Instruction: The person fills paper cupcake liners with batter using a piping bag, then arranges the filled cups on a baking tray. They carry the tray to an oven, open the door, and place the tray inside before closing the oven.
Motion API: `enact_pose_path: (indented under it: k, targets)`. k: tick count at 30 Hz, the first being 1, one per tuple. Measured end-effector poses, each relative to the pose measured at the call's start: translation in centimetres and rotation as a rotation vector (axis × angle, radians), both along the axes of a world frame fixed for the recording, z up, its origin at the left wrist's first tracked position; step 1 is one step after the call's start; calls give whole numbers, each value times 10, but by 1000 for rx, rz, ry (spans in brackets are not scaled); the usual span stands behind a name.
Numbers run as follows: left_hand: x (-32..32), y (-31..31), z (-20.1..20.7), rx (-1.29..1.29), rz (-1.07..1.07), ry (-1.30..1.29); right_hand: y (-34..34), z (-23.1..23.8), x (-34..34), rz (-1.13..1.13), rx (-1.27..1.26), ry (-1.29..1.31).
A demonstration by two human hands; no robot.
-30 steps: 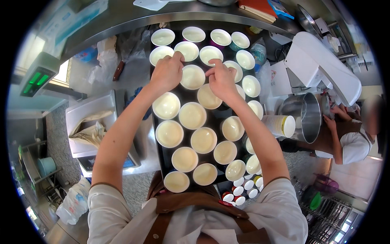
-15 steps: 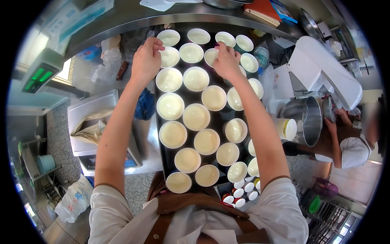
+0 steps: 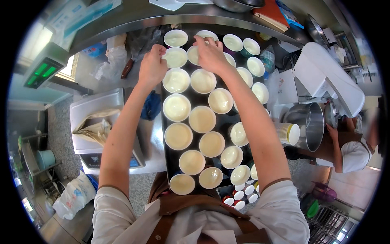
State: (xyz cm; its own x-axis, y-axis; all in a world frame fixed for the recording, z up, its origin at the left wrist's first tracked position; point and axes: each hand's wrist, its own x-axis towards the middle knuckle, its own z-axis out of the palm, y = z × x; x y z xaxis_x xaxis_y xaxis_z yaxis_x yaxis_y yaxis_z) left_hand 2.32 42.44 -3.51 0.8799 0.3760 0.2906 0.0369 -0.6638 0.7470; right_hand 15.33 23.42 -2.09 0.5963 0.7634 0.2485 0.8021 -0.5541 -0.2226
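Observation:
White paper cups with a pale, creamy filling stand in rows on a black tray (image 3: 222, 181) in front of me. My left hand (image 3: 153, 66) is at the far left, fingers curled round the outer side of a cup (image 3: 176, 57) in the second row. My right hand (image 3: 210, 53) is bent over the neighbouring cup (image 3: 192, 55), thumb and fingers at its rim; it hides most of that cup and part of the cup behind (image 3: 207, 34). Nearer cups, such as this one (image 3: 202, 119), stand untouched between my forearms.
A scale (image 3: 97, 110) with a cloth piece stands left, a brown-handled knife (image 3: 127, 68) beyond. Right are stacked cups (image 3: 287, 133), a steel bowl (image 3: 310, 126) and a white machine (image 3: 329, 79). A steel shelf (image 3: 183, 19) crosses the far side. A co-worker (image 3: 349, 142) stands far right.
My right hand has moved left, from a cup in the third column to the one beside my left hand's cup. My left hand stays by the same cup. The whole view has shifted slightly.

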Motion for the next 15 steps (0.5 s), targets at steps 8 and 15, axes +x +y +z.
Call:
enact_pose_path:
  k: [8, 15]
  targets:
    - [-6, 3, -2, 1, 13, -8, -37, 19, 3, -143, 158, 28]
    - [0, -16, 15, 171, -67, -42, -65, 14, -5, -261, -67, 170]
